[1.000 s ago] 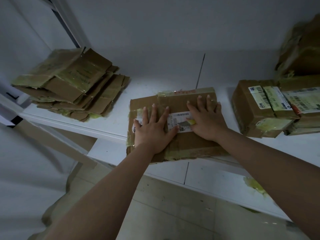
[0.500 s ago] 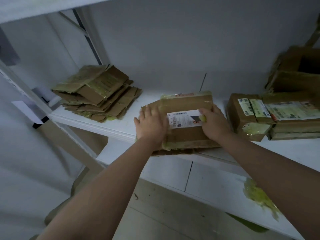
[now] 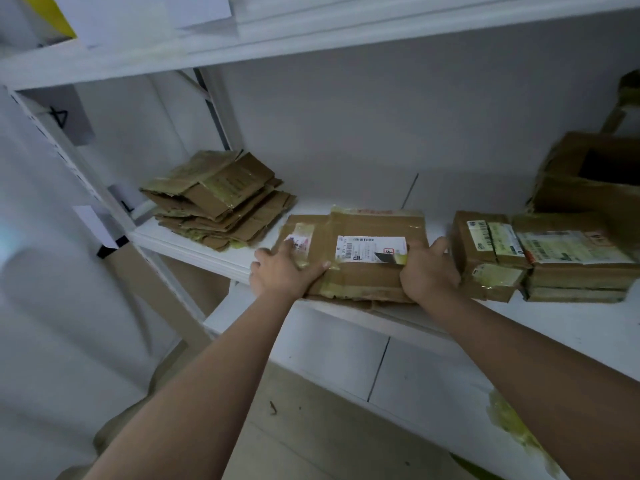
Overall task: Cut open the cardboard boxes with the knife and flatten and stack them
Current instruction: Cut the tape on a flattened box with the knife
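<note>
My left hand point(image 3: 284, 268) lies flat on the left part of the flattened box point(image 3: 360, 258) in the middle of the frame, fingers straight and pressing it down. My right hand point(image 3: 427, 270) is curled around the knife point(image 3: 389, 258) at the right edge of the same box, and the short dark blade points to the left, over the white label point(image 3: 370, 247), toward my other hand.

This is the main risk, I think. If I push or lift the box now with the blade out, it can slide across the tape and reach my left fingers. Also the front edge of the box hangs a little over the front of the shelf point(image 3: 571, 323), so a strong push on the near side can tip it to the floor. The tape is shiny and probably slippery under the palm.

The shelf is white and smooth, with a seam between two panels. Just to the right of my box stand the closed boxes point(image 3: 540, 254), still taped, and behind them, at the right edge of the frame, is an open box point(image 3: 595, 178). Farther to the left, well apart, the stack of flattened boxes point(image 3: 218, 206) waits near the metal post. Behind all is a plain white wall, and one more white shelf goes across the top of the frame. The light is weak.
</note>
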{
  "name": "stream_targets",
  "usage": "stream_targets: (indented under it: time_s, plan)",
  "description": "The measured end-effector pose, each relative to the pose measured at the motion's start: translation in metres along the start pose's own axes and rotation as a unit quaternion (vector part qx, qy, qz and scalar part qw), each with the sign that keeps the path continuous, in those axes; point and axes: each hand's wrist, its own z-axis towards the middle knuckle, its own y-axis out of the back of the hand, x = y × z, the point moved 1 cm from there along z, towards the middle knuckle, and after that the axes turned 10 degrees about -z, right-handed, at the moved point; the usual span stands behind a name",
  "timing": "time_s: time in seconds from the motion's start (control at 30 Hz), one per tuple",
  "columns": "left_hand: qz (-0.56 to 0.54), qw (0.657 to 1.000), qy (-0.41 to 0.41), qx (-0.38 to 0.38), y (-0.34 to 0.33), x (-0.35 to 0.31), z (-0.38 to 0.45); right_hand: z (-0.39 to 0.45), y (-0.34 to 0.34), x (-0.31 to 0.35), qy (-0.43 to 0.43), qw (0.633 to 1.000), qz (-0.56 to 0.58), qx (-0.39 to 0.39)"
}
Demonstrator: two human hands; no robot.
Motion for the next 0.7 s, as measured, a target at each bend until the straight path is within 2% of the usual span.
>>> stream_targets:
  time_s: [0.1, 0.2, 0.47, 0.7]
  plan:
    - [0.049, 0.992, -0.06, -0.096, 0.015, -0.008, 0.001, 0.003, 0.004, 0.01, 0.012, 1.0, -0.008, -0.028]
    - [0.05, 0.986, -0.075, -0.142, 0.027, -0.002, 0.01, 0.014, 0.003, 0.026, 0.028, 0.998, 0.003, -0.054]
    - [0.04, 0.966, -0.136, -0.217, 0.08, 0.03, 0.089, 0.049, 0.011, 0.11, 0.037, 0.989, 0.042, -0.133]
    - [0.052, 0.953, -0.189, -0.231, 0.169, 0.087, 0.2, 0.074, 0.024, 0.246, 0.021, 0.985, 0.082, -0.151]
